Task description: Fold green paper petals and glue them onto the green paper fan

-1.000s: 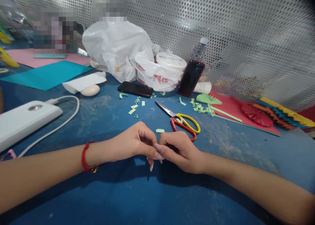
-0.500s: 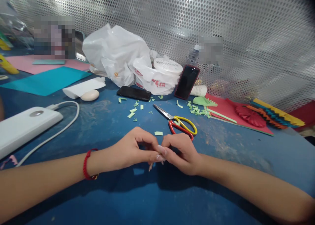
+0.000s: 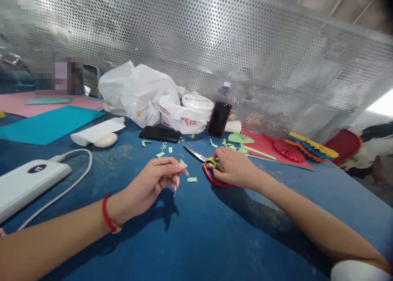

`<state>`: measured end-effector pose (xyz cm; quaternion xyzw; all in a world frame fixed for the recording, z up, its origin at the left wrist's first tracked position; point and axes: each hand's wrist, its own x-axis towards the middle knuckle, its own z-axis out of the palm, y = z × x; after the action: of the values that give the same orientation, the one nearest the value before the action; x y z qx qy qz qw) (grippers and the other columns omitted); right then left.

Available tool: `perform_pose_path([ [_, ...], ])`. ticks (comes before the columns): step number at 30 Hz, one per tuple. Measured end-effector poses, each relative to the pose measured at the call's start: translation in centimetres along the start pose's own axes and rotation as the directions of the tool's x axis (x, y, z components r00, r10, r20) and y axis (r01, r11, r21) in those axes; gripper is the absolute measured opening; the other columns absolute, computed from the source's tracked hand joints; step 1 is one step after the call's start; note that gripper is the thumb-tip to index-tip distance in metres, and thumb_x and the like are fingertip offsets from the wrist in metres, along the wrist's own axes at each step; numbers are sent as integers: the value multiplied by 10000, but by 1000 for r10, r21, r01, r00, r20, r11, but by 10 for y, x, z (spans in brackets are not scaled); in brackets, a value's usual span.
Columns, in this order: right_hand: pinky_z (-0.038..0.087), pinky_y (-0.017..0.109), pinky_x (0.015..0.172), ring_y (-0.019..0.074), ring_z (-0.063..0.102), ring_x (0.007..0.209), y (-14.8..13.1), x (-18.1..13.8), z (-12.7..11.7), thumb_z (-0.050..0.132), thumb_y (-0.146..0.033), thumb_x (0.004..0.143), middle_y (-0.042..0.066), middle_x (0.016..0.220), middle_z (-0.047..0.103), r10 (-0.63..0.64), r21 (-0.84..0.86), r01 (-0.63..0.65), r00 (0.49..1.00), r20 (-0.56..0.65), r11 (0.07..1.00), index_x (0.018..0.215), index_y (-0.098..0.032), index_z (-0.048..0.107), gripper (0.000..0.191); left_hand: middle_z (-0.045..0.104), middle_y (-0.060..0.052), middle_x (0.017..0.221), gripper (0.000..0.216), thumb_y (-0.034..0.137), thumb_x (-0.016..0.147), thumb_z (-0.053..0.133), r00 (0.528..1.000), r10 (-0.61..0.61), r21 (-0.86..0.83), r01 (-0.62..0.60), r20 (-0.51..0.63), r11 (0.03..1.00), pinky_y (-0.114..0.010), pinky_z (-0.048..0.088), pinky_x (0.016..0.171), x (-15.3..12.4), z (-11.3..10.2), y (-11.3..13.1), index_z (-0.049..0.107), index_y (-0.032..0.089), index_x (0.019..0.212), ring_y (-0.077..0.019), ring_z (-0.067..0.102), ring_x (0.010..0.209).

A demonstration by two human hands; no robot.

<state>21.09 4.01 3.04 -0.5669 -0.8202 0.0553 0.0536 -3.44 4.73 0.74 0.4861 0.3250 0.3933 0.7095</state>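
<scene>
My left hand [image 3: 158,175] is raised over the blue table, thumb and forefinger pinching a small green paper piece [image 3: 182,163]. Its other fingers are loosely curled. On the table lies a pair of scissors [image 3: 196,154] with one red and one yellow handle, blades pointing away to the left. My right hand [image 3: 235,168] grips the handles from the right; its fingers partly cover the yellow loop, and the thumb lies by the red one. Between the hands rests a flat green paper strip [image 3: 192,180]. More green paper scraps [image 3: 160,154] are scattered beyond.
A black phone [image 3: 159,134], white plastic bags [image 3: 138,92] and a propped phone [image 3: 219,119] stand toward the perforated metal wall. At left are a white power bank [image 3: 33,182] with cable and blue paper [image 3: 52,123]. Red paper [image 3: 258,142] with folded paper fans [image 3: 288,150] lies at right.
My hands, together half a second ago, have parted. The right hand has moved out to the scissors and taken their handles. A green paper piece now shows in my left fingertips. The view has tilted up.
</scene>
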Motion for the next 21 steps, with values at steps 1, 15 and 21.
perform_pose_path([
  [1,390,317,670,241,575,817,5,2,-5,594,-338,816,122,939,652,66,-20,-65,994,81,998,1033,-159,530,288,616,5,540,153,250,715,821,999,-10,-45,8,-44,999,-126,455,473,3,-3,0,736,139,653,-56,542,483],
  [15,299,283,561,168,505,597,31,21,9,645,-221,671,6,571,478,155,165,-168,984,88,972,564,-202,417,252,687,-37,617,246,390,700,853,997,51,115,-44,-65,992,-183,480,574,5,-7,0,790,159,754,-104,601,593],
  [21,457,258,592,126,560,627,27,17,-3,672,-427,795,-17,728,589,-42,620,69,997,-58,782,751,-205,448,318,677,-34,601,247,388,724,839,997,63,134,-56,-46,989,-187,488,576,4,-4,1,783,149,750,-112,605,587],
])
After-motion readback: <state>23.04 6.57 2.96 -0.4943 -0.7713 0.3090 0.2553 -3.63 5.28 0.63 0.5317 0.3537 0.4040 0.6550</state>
